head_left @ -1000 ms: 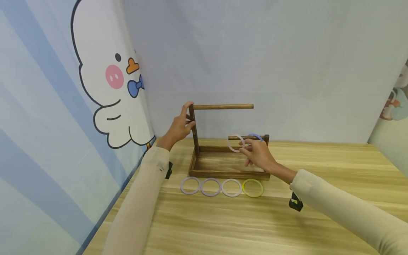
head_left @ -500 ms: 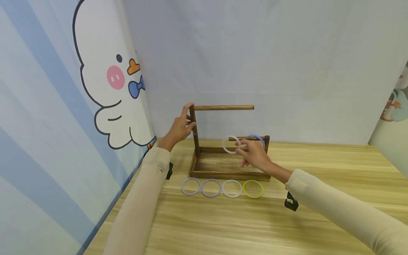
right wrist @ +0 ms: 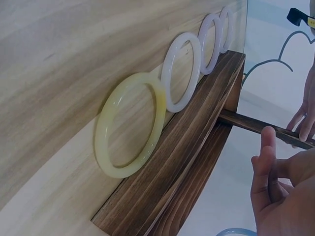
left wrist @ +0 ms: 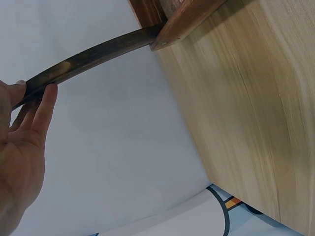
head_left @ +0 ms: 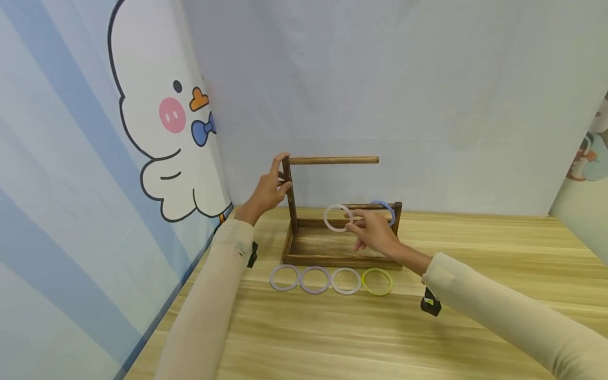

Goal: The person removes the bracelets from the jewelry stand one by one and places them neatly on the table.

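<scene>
My left hand [head_left: 269, 191] grips the top of the tall left post [head_left: 290, 198] of a dark wooden bangle stand [head_left: 342, 260]. In the left wrist view, its thumb and fingers [left wrist: 45, 110] lie on either side of that post. My right hand [head_left: 375, 230] pinches a pale pinkish bangle [head_left: 325, 222] upright by its right edge, at the free end of the lower bar [head_left: 361, 206]. Whether the bar's tip is inside the bangle I cannot tell. A blue bangle [head_left: 392, 214] hangs on that bar near the short right post, partly behind my hand. The right wrist view does not show the held bangle.
Before the stand lie a yellow bangle [head_left: 377, 294], a white bangle [head_left: 345, 293] and two lilac bangles [head_left: 314, 292] in a row on the wooden table [head_left: 332, 338]. The stand's upper bar [head_left: 334, 160] carries nothing. A pale curtain [head_left: 404, 95] hangs behind.
My right hand has moved left with the pinkish bangle, from over the lower bar to its free end. The left hand keeps its grip on the post.
</scene>
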Motion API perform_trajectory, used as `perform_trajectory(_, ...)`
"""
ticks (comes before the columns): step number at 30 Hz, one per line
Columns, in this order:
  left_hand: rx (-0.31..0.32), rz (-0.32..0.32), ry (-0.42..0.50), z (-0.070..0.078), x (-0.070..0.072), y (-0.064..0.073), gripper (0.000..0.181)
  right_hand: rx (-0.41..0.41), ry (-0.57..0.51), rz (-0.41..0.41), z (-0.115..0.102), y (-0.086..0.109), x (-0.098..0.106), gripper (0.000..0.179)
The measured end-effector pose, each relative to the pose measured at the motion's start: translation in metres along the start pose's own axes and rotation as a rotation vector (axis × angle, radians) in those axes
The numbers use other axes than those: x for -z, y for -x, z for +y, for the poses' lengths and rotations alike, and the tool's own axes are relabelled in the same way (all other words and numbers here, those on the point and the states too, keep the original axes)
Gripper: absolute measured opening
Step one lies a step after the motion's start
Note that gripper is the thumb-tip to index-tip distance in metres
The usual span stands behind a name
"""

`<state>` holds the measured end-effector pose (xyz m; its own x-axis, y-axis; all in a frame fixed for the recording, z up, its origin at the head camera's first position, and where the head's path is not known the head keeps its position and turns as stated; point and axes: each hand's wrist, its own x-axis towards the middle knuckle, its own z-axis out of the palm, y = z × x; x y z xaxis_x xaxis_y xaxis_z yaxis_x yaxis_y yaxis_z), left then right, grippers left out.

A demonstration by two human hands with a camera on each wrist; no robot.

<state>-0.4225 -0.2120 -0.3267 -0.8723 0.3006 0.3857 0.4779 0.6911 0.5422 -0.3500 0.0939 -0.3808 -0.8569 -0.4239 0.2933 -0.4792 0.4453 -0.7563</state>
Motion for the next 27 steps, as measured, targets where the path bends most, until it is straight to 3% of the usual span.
perform_trajectory(8, 0.004, 0.003, 0.002, -0.004, -0.001, 0.000, 0.074, 0.064, -0.005, -0.040, -0.010, 0.001, -0.011, 0.031)
perform_trajectory(15, -0.006, 0.009, -0.007, -0.003, -0.001, 0.000, 0.073, 0.026, -0.066, -0.099, -0.018, 0.006, -0.021, 0.043)
perform_trajectory(21, -0.025, 0.015, 0.001, -0.002, -0.001, 0.000, 0.073, 0.036, -0.004, -0.144, -0.023, 0.011, -0.030, 0.044)
perform_trajectory(27, -0.019, 0.008, 0.009, -0.003, -0.002, -0.001, 0.074, 0.054, -0.038, -0.234, -0.027, 0.017, -0.040, 0.046)
